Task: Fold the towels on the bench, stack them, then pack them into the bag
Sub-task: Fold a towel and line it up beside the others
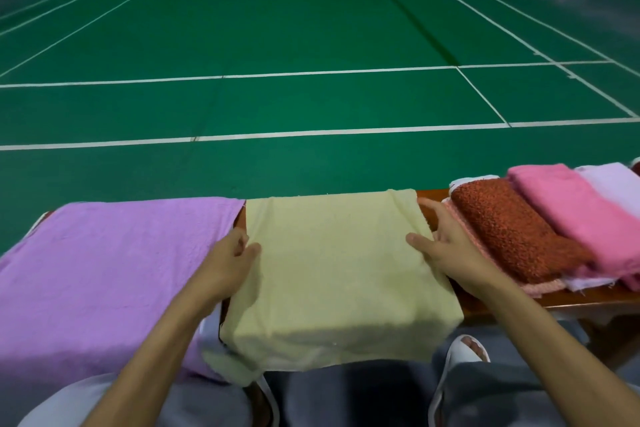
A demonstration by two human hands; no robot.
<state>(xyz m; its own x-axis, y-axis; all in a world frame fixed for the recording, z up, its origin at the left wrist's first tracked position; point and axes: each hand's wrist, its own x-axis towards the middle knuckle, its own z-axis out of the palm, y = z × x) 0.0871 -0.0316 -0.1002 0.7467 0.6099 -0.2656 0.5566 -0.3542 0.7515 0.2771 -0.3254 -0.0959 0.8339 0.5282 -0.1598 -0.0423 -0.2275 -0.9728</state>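
Evidently mid-fold, the yellow towel (pixel 332 274) lies centred on the table (pixel 571 298), left hand (pixel 225 263) pinching its left edge, right hand (pixel 450 253) straight-fingered along its right edge, thumb on top; next, probably fold it over evenly.

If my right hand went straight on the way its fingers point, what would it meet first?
Likely nothing: the right hand points along the yellow towel's right edge, over bare wooden bench, then past its far edge. The rust-red towel sits off to its right.
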